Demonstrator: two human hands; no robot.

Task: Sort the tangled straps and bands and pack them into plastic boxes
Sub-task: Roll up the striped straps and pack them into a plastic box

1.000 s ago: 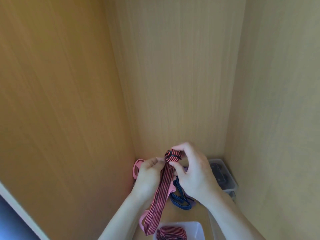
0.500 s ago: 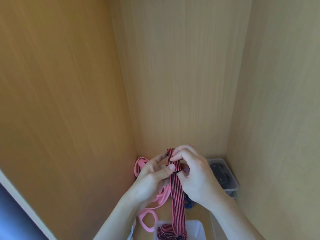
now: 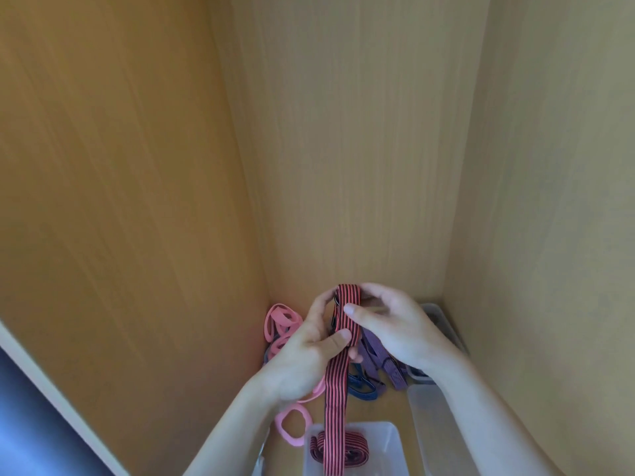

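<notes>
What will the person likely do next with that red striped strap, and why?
Probably lower the folded top into the box. The left hand and right hand pinch the strap where it doubles over, and its lower length hangs down into the box, where striped loops lie coiled.

Both bare forearms rise from below and converge, the left hand (image 3: 302, 359) and the right hand (image 3: 398, 333) close together. The left thumb presses across the striped strap (image 3: 338, 383), its fingers curled behind. The right thumb lies just above the left thumb on the strap's front, the right fingers arched over the folded top.
</notes>
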